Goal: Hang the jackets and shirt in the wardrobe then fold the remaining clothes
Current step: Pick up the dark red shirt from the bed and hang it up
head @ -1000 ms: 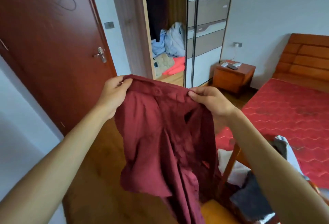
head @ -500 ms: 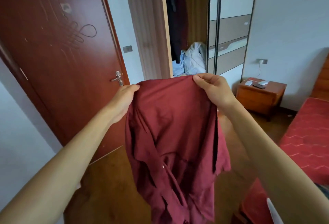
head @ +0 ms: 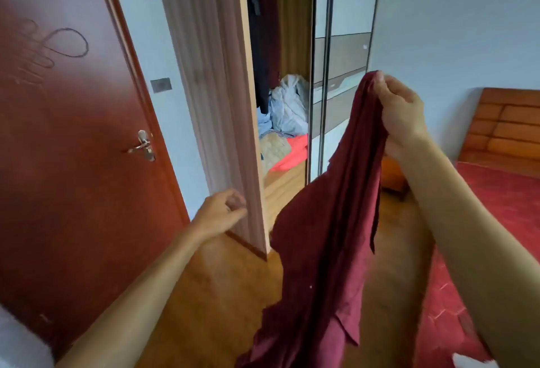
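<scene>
Maroon shirt (head: 330,236): hangs bunched from right hand (head: 400,113), grip closed round its top, held high right, likely to drape freely. Left hand (head: 222,213): grip loose, empty, beside near panel of open wardrobe (head: 210,90), likely freed to reach inside.

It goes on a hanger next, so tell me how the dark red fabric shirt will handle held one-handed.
Probably very floppy: the dark red fabric shirt hangs in long folds from the right hand, bunched in its fingers. Likely light, since that one grip carries all of it. It may sway or snag, as the hem trails far below.
</scene>
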{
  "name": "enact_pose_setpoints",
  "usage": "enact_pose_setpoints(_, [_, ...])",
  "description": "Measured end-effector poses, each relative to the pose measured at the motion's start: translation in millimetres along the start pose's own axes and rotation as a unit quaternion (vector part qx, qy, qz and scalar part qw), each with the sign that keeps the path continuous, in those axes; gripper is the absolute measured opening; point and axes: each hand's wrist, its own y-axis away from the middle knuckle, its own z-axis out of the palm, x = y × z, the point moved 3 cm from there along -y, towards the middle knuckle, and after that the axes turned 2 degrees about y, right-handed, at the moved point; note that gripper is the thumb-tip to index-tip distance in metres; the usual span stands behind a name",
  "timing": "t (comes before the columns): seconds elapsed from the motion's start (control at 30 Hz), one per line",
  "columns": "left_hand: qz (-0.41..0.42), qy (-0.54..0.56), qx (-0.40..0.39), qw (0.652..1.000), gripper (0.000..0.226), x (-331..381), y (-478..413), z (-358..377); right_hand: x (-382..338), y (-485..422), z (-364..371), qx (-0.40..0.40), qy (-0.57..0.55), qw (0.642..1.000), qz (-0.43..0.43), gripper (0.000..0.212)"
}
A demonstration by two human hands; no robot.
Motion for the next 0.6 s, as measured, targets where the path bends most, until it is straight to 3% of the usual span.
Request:
enact_pose_setpoints(0.07, [0.017, 0.056, -0.17, 0.984, 0.032, 6, -21, 52, 1, -7, 22, -0.003, 0.02, 1.0, -0.015, 0.019])
enact_pose_setpoints(0.13, [0.052, 0.098, -0.252, 0.961, 0.039, 21, -43, 104, -1, -18, 44, -0.017, 0.048, 0.998, -0.035, 0.019])
enact_pose_setpoints(0.2, [0.112, 0.141, -0.23, 0.956, 0.039, 40, -73, 144, -4, -28, 56, -0.048, 0.071, 0.995, -0.05, 0.024])
enact_pose_setpoints(0.27, [0.16, 0.17, -0.181, 0.955, 0.061, 63, -100, 167, -7, -34, 56, -0.078, 0.042, 0.995, -0.037, 0.035])
enact_pose_setpoints(0.33, [0.184, 0.196, -0.157, 0.95, 0.062, 82, -121, 183, -12, -38, 43, -0.067, 0.009, 0.997, -0.027, 0.034])
enact_pose_setpoints(0.37, [0.19, 0.189, -0.15, 0.952, 0.054, 86, -131, 190, -15, -40, 31, -0.045, 0.0, 0.999, -0.029, 0.028])
enact_pose_setpoints(0.43, [0.202, 0.141, -0.16, 0.956, 0.014, 85, -149, 202, -22, -43, -2, 0.007, -0.01, 0.999, -0.044, 0.015])
enact_pose_setpoints(0.53, [0.215, 0.137, -0.166, 0.952, 0.031, 66, -189, 219, -30, -45, -72, 0.123, 0.013, 0.99, -0.072, 0.015])
enact_pose_setpoints(0.6, [0.207, 0.159, -0.149, 0.954, 0.021, 58, -218, 220, -24, -47, -126, 0.215, 0.038, 0.974, -0.065, 0.021])
